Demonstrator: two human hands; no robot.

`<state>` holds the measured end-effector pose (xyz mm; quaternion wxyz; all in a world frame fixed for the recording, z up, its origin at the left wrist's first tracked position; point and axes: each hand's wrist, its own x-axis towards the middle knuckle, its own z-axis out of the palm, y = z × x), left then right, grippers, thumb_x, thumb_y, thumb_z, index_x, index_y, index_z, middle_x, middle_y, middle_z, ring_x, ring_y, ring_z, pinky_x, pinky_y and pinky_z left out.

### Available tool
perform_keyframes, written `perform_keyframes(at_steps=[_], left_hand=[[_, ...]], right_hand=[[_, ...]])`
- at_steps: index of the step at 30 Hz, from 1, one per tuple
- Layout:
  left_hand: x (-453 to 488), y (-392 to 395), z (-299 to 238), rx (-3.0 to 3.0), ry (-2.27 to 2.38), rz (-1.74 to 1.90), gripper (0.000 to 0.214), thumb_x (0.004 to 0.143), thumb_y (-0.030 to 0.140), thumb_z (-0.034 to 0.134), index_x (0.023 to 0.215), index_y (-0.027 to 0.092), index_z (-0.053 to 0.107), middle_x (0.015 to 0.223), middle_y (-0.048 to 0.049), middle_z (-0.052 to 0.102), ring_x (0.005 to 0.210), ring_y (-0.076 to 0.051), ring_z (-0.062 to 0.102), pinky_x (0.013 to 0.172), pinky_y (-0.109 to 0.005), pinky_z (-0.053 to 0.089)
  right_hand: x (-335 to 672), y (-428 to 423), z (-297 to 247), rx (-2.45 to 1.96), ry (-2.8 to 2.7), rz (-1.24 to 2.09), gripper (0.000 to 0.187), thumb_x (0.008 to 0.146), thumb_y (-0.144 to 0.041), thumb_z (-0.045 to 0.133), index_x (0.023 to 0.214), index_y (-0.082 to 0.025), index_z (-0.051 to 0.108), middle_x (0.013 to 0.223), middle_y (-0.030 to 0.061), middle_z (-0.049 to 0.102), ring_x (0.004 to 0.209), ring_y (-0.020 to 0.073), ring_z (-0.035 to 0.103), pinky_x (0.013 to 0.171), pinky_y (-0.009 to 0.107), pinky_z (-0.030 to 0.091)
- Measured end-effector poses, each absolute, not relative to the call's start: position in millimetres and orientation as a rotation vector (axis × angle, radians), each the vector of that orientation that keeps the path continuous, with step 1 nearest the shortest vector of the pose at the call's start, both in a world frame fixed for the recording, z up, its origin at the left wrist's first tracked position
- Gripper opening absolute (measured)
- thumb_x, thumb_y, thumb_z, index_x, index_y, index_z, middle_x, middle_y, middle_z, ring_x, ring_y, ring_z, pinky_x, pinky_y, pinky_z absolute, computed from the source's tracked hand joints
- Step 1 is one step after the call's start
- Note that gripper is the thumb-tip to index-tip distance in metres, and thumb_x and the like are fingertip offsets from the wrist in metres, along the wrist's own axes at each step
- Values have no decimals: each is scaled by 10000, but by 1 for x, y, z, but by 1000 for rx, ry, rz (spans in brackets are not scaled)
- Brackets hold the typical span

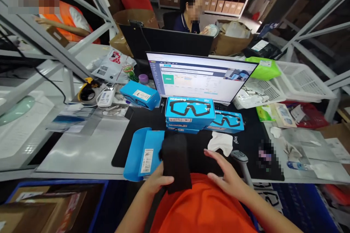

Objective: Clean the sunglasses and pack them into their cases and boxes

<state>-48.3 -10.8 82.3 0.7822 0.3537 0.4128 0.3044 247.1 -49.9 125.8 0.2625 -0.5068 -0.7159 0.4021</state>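
My left hand (158, 179) is closed round a black case (177, 164), which it holds upright at the table's front edge. Just left of the case lies an opened blue box (147, 153) with a white label, its flap spread out. My right hand (225, 173) hovers over the black mat, fingers apart and holding nothing. Beyond its fingertips is a crumpled white cloth (221, 143), with a handheld scanner (240, 156) close by. A stack of blue eyewear boxes (190, 111) printed with glasses stands before the monitor, and another blue box (228, 121) sits at its right.
A lit monitor (199, 76) stands behind the boxes. One more blue box (140, 94) lies left of it, near a tape dispenser (88, 91). White baskets (303, 80) and plastic bags are at right. Two other people are across the table.
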Motion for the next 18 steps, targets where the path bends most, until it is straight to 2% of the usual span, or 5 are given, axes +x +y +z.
perform_keyframes(at_steps=[6,9,11,14,18], left_hand=[[-37,-35,61,398,872,895,857,506,517,843,1265,162,663,1300,-164,665,1298,-463,522,1077,-580,450],[-20,-36,58,231,968,1005,863,608,518,776,1370,166,578,1318,-138,664,1327,-409,514,1121,-534,426],[-9,-35,63,86,930,1082,827,725,485,697,1455,162,481,1348,-124,648,1341,-364,513,1147,-498,403],[6,-32,78,-130,854,1143,747,856,448,573,1507,127,396,1310,-136,675,1270,-323,590,1135,-452,417],[16,-26,96,-267,1031,1268,575,933,337,507,1478,161,458,1118,-97,770,999,-245,735,987,-340,533]], right_hand=[[220,-31,137,-1273,-1757,1417,431,977,-325,535,1403,-263,525,1338,117,604,1181,246,611,1048,440,466],[210,-28,125,-1137,-1598,1732,675,862,-372,701,1474,-268,434,1374,112,574,1152,254,615,961,402,514],[204,-28,115,-1085,-1476,1899,806,730,-394,819,1436,-233,466,1175,83,670,970,228,668,822,344,548],[199,-27,108,-1288,-1410,1899,324,836,-426,694,1011,-154,684,674,-24,621,589,132,581,595,247,471],[199,-21,118,-1447,-1686,1708,322,960,-319,488,736,-168,662,549,-38,549,517,111,508,563,223,406]])
